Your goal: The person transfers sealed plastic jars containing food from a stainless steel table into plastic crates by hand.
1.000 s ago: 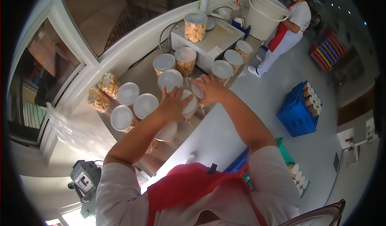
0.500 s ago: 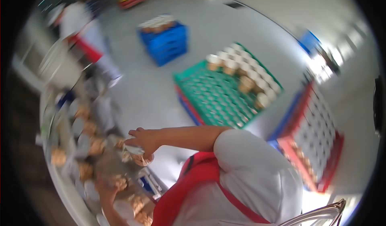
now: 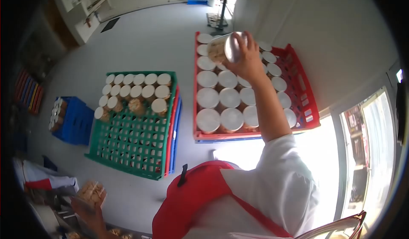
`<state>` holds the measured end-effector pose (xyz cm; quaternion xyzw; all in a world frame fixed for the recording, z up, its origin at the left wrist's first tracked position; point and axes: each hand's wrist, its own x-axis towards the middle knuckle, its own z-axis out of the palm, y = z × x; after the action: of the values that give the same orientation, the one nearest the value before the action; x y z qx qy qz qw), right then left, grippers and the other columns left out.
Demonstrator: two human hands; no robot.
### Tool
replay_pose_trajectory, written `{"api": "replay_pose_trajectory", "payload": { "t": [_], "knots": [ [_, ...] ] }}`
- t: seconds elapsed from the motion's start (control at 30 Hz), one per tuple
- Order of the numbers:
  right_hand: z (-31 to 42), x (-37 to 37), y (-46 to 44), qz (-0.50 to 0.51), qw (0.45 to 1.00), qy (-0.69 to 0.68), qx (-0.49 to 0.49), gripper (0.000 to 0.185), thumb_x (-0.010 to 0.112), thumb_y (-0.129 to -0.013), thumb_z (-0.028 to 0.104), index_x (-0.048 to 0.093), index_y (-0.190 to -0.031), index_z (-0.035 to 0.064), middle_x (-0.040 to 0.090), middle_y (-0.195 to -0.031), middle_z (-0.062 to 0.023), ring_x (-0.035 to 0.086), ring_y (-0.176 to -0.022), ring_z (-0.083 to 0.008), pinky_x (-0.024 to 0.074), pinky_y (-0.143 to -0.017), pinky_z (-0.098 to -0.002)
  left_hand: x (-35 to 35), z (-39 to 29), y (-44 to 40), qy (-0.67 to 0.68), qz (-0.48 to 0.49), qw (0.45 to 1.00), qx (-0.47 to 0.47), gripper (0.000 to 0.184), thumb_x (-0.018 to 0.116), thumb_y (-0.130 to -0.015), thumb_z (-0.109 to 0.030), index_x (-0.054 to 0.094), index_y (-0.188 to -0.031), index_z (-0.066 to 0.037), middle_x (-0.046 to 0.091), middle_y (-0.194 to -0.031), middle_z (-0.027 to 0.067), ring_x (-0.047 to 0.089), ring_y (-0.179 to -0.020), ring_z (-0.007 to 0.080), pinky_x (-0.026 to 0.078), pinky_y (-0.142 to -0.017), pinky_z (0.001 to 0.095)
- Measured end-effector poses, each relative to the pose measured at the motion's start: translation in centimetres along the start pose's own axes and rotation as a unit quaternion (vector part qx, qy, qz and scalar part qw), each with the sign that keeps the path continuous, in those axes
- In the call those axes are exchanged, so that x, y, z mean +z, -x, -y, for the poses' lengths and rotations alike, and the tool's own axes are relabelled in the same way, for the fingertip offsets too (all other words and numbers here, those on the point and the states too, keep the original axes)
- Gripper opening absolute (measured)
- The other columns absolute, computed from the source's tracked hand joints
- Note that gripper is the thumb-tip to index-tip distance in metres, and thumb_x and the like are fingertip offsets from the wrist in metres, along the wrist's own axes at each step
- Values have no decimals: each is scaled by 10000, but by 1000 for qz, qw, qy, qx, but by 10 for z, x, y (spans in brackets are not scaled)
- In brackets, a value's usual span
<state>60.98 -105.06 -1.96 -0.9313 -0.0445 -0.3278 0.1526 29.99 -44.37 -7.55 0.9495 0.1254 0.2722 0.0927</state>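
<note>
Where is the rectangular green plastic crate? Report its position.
In the head view, the crate sits left of centre, between the blue plastic crate and the jar-filled red plastic crate.

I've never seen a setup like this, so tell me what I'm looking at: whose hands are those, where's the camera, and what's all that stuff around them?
There's no machine at work here: these are a person's bare hands. The pictures come from one camera worn on that person's head, looking forward and down.

The right hand holds a tilted jar, its fingers at the lid, above a red crate with rows of white-lidded jars. The left hand, low in the view, holds a clear jar of pale pieces.

Left of the red crate, a green crate has jars only toward its far end. Farther left, a blue crate on the grey floor holds more.
</note>
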Motion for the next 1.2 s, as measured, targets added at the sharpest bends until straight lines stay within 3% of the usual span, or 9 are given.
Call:
{"api": "replay_pose_trajectory", "payload": {
  "t": [0.13,0.27,0.43,0.63,0.8,0.93,1.03,1.07,1.2],
  "knots": [
    [-182,-70,38,-25,976,143,162,865,758,-578,302,340,-1328,197,259,-1385,-193,330,-1200,-457,402,-952,-499,74,-186,-104,153,61,982,87,939,684,-624,-199,202,-1425,-109,231,-1428,168,206,-1335,338,185,-1079,453],
    [-306,-95,122,42,931,228,282,848,758,-568,313,368,-1312,197,249,-1396,-182,320,-1208,-461,425,-931,-505,137,-363,-181,229,89,933,263,923,689,-631,-133,212,-1421,-127,215,-1428,180,214,-1330,348,207,-1072,461],
    [-357,-92,213,110,889,191,400,841,762,-543,351,410,-1291,194,260,-1396,-180,302,-1221,-467,457,-899,-511,216,-600,-195,378,152,827,387,955,697,-613,-113,198,-1424,-175,248,-1376,202,273,-1283,365,274,-1039,456],
    [-365,-88,302,195,897,170,358,883,781,-532,417,406,-1306,216,280,-1397,-154,292,-1240,-456,441,-912,-528,284,-816,-86,471,225,660,540,981,762,-600,-207,215,-1414,-211,296,-1307,210,323,-1218,387,328,-991,470],
    [-336,-108,291,295,882,39,365,840,780,-568,360,407,-1306,217,249,-1428,-123,202,-1310,-420,322,-1024,-527,332,-902,37,343,304,649,607,999,773,-549,-363,271,-1401,-224,256,-1354,236,276,-1262,399,302,-1011,486],
    [-337,-117,298,212,890,-63,398,758,734,-657,290,390,-1318,150,232,-1436,-137,151,-1335,-405,284,-1054,-499,370,-917,93,179,349,657,643,998,719,-560,-494,261,-1411,-243,218,-1397,237,216,-1304,413,253,-1056,466],
    [-342,-120,316,111,882,-119,443,722,717,-684,275,394,-1313,126,248,-1426,-146,203,-1335,-360,302,-1055,-455,377,-910,106,157,384,638,649,1001,666,-573,-609,252,-1414,-256,199,-1416,233,182,-1316,423,163,-1081,490],
    [-343,-120,322,84,879,-101,459,658,691,-732,260,402,-1303,109,310,-1390,-156,358,-1261,-355,343,-1029,-423,378,-907,106,141,409,626,649,977,588,-627,-689,230,-1422,-249,182,-1439,218,129,-1338,414,100,-1088,500],
    [-358,-126,311,-3,841,-198,504,521,608,-836,259,414,-1289,89,425,-1319,-158,530,-1096,-339,417,-939,-385,370,-909,99,137,482,590,633,865,542,-751,-608,193,-1430,-204,231,-1425,220,206,-1326,386,177,-1069,480]
  ]
}}
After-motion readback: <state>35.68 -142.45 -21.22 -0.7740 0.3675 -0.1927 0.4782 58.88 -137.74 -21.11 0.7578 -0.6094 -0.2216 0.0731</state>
